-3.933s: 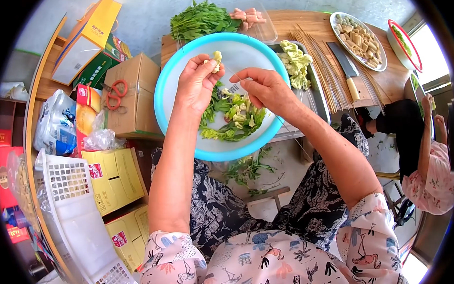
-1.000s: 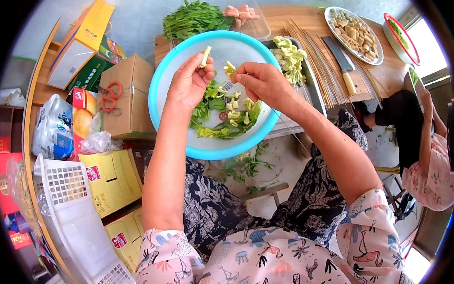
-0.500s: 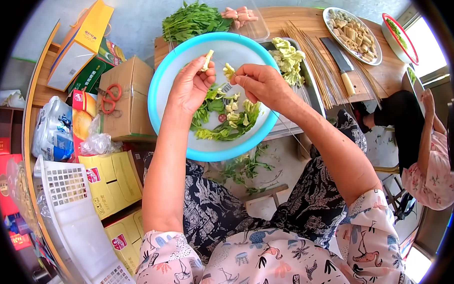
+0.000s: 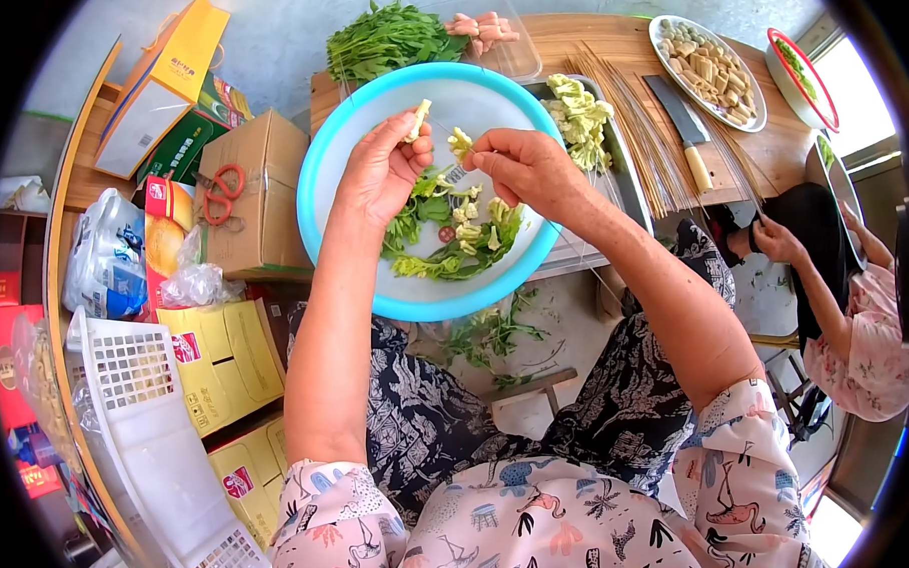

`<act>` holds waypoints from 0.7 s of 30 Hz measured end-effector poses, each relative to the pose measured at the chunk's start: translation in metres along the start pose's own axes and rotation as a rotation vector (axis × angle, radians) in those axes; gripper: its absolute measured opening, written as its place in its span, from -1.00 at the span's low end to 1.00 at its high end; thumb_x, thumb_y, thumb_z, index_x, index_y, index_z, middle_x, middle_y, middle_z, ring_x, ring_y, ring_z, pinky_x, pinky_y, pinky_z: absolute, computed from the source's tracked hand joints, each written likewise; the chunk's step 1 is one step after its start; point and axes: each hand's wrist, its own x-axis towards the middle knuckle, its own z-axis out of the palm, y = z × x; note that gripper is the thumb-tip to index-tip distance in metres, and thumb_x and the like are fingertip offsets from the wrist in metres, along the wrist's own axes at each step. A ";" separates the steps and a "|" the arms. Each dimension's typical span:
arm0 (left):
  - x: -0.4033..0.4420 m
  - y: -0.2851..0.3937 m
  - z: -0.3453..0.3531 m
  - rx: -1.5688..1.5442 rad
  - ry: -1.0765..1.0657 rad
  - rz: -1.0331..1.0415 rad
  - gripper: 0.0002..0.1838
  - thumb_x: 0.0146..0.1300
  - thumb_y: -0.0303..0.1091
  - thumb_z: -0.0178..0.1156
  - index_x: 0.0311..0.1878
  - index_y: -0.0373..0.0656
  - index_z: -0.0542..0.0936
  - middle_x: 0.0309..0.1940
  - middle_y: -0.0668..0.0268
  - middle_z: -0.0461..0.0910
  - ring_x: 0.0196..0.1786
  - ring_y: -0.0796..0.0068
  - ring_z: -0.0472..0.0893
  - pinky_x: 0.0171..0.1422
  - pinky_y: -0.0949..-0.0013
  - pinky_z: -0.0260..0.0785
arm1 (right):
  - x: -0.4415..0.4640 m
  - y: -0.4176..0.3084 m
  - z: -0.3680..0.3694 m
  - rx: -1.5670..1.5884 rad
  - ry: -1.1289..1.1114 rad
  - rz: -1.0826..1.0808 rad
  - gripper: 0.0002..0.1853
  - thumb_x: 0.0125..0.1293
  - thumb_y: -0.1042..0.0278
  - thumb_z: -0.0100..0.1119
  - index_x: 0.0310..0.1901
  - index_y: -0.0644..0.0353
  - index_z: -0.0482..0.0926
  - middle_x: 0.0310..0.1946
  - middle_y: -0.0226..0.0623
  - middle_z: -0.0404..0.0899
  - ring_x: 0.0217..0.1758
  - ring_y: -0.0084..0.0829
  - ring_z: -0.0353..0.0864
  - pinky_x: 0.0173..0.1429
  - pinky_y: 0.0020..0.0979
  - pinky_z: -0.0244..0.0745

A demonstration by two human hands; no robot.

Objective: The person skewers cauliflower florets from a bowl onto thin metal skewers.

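Observation:
Over a blue-rimmed basin (image 4: 315,169), my left hand (image 4: 380,166) pinches a pale green stem piece (image 4: 420,119) between thumb and fingers. Close by on the right, my right hand (image 4: 526,169) is closed on a small yellow-green vegetable piece (image 4: 460,144). The two pieces are apart. Leafy greens and pale pieces (image 4: 465,242) lie in the basin below my hands. Right of the basin, a metal tray (image 4: 632,193) holds more pale green vegetable pieces (image 4: 577,114). Thin skewers (image 4: 634,127) lie beside it on the wooden table (image 4: 596,29).
Beyond the basin are a bunch of greens (image 4: 391,41) and a tub of pink pieces (image 4: 484,29). A cleaver (image 4: 681,116) and an oval plate of food (image 4: 707,70) lie right. A co-worker (image 4: 857,340) sits at far right. Boxes and a white basket (image 4: 144,425) stand left.
Since the first frame, the piece in my left hand looks slimmer, and my right hand now shows a yellow-green piece. The co-worker's hand has just reached toward the skewers' ends.

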 end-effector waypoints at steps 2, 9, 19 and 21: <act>0.000 0.001 -0.001 0.008 -0.007 -0.008 -0.77 0.28 -0.38 0.20 -0.06 -0.30 0.56 -0.35 0.29 0.58 -0.40 0.59 0.55 -0.28 0.52 0.50 | 0.000 0.000 0.000 0.007 -0.002 0.004 -0.81 0.34 0.34 0.07 -0.26 0.28 0.61 -0.68 -0.39 0.48 -0.66 -0.63 0.42 -0.54 -0.50 0.31; -0.003 -0.001 0.005 0.097 -0.089 -0.060 -0.75 0.23 -0.41 0.23 -0.06 -0.29 0.53 -0.36 0.32 0.57 -0.40 0.59 0.52 -0.31 0.51 0.42 | 0.003 0.002 -0.001 0.068 -0.002 0.008 -0.80 0.35 0.34 0.06 -0.26 0.28 0.62 -0.68 -0.43 0.46 -0.66 -0.66 0.38 -0.56 -0.52 0.28; -0.007 -0.011 0.011 0.207 -0.136 -0.044 -0.74 0.30 -0.32 0.18 -0.01 -0.21 0.53 -0.33 0.41 0.55 -0.37 0.62 0.49 -0.30 0.51 0.29 | 0.006 0.005 -0.002 0.159 -0.012 0.047 -0.80 0.37 0.34 0.04 -0.26 0.27 0.61 -0.71 -0.49 0.40 -0.67 -0.70 0.34 -0.56 -0.57 0.22; -0.005 -0.013 0.012 0.222 -0.147 -0.034 -0.74 0.31 -0.30 0.17 0.00 -0.19 0.53 -0.32 0.41 0.55 -0.35 0.62 0.49 -0.29 0.51 0.30 | 0.005 0.002 -0.004 0.212 -0.021 0.043 -0.79 0.38 0.32 0.04 -0.26 0.26 0.61 -0.71 -0.51 0.38 -0.66 -0.71 0.31 -0.56 -0.58 0.20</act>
